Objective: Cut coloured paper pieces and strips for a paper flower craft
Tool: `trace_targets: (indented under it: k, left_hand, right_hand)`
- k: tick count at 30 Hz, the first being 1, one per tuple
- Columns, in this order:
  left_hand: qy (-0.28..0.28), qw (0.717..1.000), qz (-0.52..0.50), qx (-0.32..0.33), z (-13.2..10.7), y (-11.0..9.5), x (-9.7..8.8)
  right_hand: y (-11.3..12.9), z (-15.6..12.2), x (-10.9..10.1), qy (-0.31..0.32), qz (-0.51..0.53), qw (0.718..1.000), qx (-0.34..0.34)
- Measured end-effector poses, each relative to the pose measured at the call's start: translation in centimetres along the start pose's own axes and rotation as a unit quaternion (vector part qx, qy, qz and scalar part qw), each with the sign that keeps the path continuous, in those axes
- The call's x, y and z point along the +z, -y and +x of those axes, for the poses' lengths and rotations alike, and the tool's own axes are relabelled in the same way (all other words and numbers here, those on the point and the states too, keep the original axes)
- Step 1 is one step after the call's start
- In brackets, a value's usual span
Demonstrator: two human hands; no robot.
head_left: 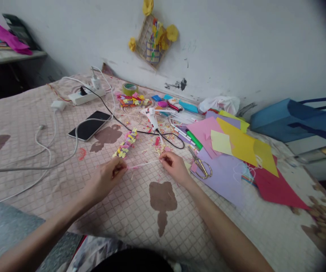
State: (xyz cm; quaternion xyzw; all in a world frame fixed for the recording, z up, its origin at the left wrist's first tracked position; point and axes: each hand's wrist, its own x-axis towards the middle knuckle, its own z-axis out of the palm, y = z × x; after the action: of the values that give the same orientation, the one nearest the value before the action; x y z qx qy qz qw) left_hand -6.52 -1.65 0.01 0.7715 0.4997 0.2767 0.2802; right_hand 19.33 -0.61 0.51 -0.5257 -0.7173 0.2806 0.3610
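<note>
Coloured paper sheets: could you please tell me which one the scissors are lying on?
The lilac sheet, the one closest to the right hand; the scissors rest on its left part.

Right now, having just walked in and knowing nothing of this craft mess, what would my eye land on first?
The left hand and right hand pinch a thin strand stretched between them, centre frame. Right of them fans a bright pile of coloured paper sheets, scissors at its left edge. A yellow-flowered ornament hangs on the wall above.

Two hands (107, 177) (175, 166), one string (144, 164) — one phone (89, 124)
</note>
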Motion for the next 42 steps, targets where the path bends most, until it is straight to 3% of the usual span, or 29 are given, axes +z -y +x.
trace_targets:
  k: [9,16,21,25,29,31,33,35,39,42]
  left_hand:
    - [0.000,0.994,0.113,0.004,-1.0,0.0,-0.8]
    - [-0.086,0.970,0.227,0.003,-1.9,-1.5,-3.0]
    - [-0.177,0.963,0.198,0.047,-1.7,-3.1,-4.0]
    - [-0.202,0.965,0.166,0.029,-1.6,-3.8,-4.1]
    - [-0.243,0.961,0.132,-0.013,-1.5,-4.7,-3.5]
    - [-0.254,0.962,0.100,0.018,-1.1,-5.5,-2.6]
    - [-0.223,0.969,0.062,0.082,-0.6,-6.5,-1.1]
    - [-0.156,0.980,0.022,0.121,0.1,-7.7,0.7]
    - [0.067,0.982,-0.045,0.171,1.6,-10.1,4.4]
    - [0.152,0.955,-0.030,0.254,2.4,-11.2,6.7]
  right_hand:
    - [-0.1,-0.6,-0.2,-0.004,-0.072,0.996,-0.044]
    - [-0.1,-1.1,-3.0,-0.074,-0.079,0.992,-0.058]
    - [-1.1,-1.8,-5.8,-0.149,-0.082,0.985,-0.026]
    - [-2.7,-2.6,-7.5,-0.200,-0.054,0.978,0.022]
    - [-3.9,-3.5,-8.9,-0.249,-0.049,0.966,0.055]
    - [-4.2,-3.8,-9.7,-0.271,-0.077,0.957,0.071]
    - [-4.3,-4.1,-10.5,-0.285,-0.115,0.948,0.086]
    - [-4.4,-4.4,-11.2,-0.273,-0.140,0.947,0.099]
    - [-4.7,-4.8,-11.4,-0.150,-0.163,0.968,0.120]
    - [-5.2,-5.0,-10.8,-0.071,-0.179,0.974,0.122]
